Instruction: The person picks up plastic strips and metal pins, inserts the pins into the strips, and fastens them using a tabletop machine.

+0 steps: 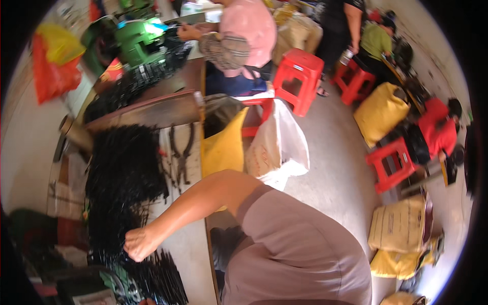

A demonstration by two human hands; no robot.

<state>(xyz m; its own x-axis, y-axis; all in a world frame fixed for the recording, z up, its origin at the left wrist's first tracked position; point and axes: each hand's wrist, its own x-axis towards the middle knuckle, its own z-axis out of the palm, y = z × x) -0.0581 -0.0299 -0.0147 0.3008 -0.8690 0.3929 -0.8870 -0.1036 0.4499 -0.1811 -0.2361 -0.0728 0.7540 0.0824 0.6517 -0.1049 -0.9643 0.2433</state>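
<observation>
My right hand (140,245) is closed, its fingers curled down at the edge of a big heap of thin black strips (124,168) on the bench. What it grips, if anything, is hidden by the fingers. Below it lies a smaller bunch of black strips (161,277), side by side. Only a sliver of my left hand (147,302) shows at the lower edge, beside a green machine part (119,284); its fingers cannot be made out.
Pliers (182,152) lie on the pale bench top (195,244) beyond my forearm. A wooden board (152,113) stands across its far end. Yellow (223,147) and white sacks (279,147) stand right of the bench. Co-workers and red stools (300,76) are farther off.
</observation>
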